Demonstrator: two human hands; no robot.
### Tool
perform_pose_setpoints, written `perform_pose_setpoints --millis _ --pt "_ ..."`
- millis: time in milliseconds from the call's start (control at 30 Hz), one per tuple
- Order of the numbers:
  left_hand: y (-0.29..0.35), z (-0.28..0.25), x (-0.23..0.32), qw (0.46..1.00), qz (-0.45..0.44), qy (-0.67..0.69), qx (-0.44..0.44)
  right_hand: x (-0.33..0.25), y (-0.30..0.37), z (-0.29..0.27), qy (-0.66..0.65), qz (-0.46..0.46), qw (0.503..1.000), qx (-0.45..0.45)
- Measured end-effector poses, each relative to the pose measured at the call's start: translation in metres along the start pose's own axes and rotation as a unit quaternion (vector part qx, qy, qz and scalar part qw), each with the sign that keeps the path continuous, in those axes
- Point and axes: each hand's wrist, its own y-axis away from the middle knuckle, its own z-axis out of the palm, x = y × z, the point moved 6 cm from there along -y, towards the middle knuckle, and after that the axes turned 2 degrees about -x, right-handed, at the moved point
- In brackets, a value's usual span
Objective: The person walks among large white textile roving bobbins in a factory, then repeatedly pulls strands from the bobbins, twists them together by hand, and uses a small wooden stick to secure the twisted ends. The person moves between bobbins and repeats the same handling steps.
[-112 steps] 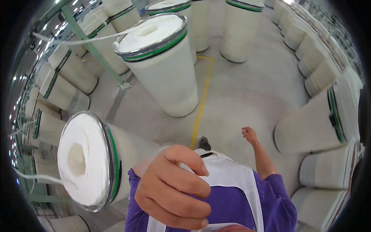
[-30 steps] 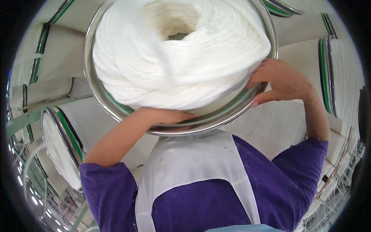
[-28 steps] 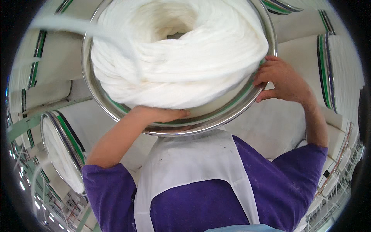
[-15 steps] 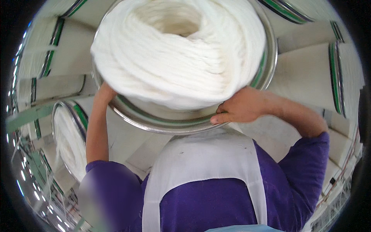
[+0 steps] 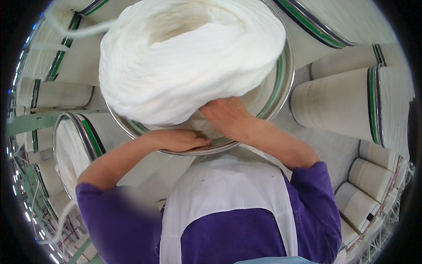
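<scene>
A thick coil of white fibre sliver (image 5: 189, 75), with a hollow in its middle, bulges above a round can whose metal rim (image 5: 288, 83) has a green band inside it. My left hand (image 5: 182, 140) lies over the near rim with its fingers stretched toward the right, just below the coil. Beside it, my right hand (image 5: 226, 115) reaches into the can against the coil's near side. The right fingertips are hidden under the sliver, so what they touch does not show.
Another can with white sliver (image 5: 72, 154) stands at the left, by a green bar (image 5: 33, 122). At the right is a large cream can (image 5: 334, 103). Several more cans (image 5: 369, 178) stand beyond it. A loose sliver strand (image 5: 92, 31) trails at the upper left.
Both hands have moved from the can's sides to its near middle, close together. The right hand has gone in under the coil. The coil now sits further left and looks more bunched.
</scene>
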Motion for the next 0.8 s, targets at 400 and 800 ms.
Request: perform_pose_setpoints --millis 400,800 --pt "-0.050 -0.054 -0.010 0.930 -0.143 -0.178 0.287 0.006 0.024 -0.041 -0.002 -0.091 0.981 0.173" --pt "0.080 -0.104 -0.066 0.768 -0.115 -0.223 0.590 0.082 0.075 -0.047 0.169 -0.173 0.965 0.099"
